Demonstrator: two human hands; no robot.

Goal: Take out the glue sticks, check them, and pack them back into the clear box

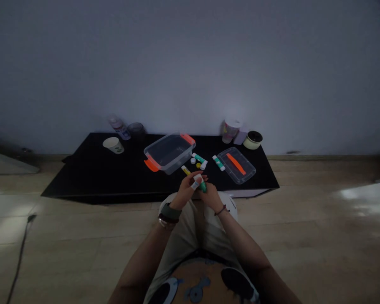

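Note:
Close to the table's front edge, both hands meet around a green and white glue stick [202, 185]. My left hand [186, 191] is closed on its white upper part, and something white shows between its fingers. Fingers of my right hand [211, 197] are curled at the green end, partly hidden. Just beyond them lie a yellow glue stick [185, 169], a green and white glue stick [199, 158], a white cap [193, 161] and a yellow cap [198, 165]. Another green glue stick [218, 163] rests by the clear lid [248, 171] with its orange handle.
A clear plastic box [167, 157] with orange clips stands behind my left hand on the black table [91, 177]. Farther left are a paper cup [113, 145], a bottle [120, 128] and a dark bowl [136, 129]. A patterned cup [230, 131] and round tin [252, 141] stand back right.

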